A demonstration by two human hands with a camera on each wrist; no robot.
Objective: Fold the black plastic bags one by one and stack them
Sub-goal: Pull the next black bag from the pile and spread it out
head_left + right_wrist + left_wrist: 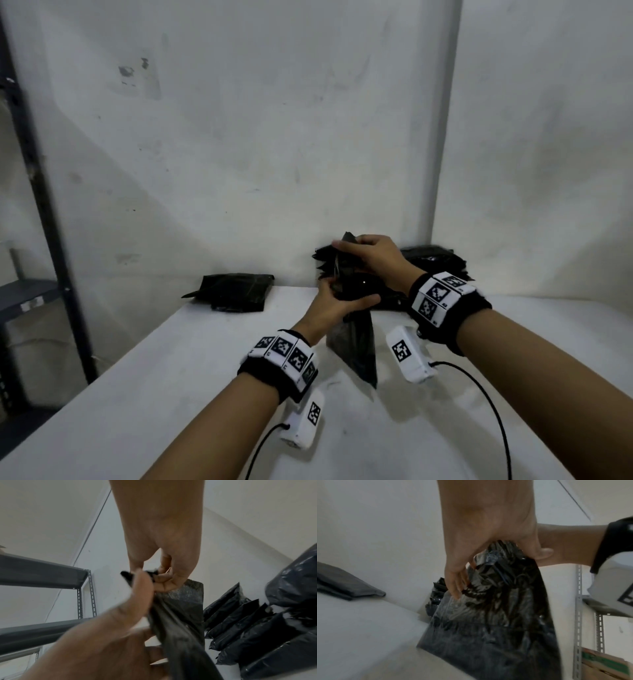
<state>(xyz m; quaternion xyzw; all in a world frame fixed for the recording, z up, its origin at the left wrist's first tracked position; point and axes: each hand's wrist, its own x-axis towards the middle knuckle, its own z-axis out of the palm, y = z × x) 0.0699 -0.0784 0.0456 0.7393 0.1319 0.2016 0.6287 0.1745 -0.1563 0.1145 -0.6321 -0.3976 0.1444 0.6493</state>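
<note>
A black bag (356,346) hangs above the white counter (164,394), held up between both hands with its lower end trailing down toward the counter surface. The right hand (373,257) is uppermost, its fingers and thumb pinching the bag's crumpled top edge; the wrist view shows the fingertips curled tightly on that edge. The left hand (337,306) sits just beneath, thumb and fingers closed around the gathered plastic a little lower, so the two hands almost touch. Behind and to the right of the hands, a loose heap of bags (435,260) lies on the counter against the wall. Well apart to the left, near the counter's back edge, lies a flat folded stack (236,291). A grey metal shelf (30,294) stands at the far left.
</note>
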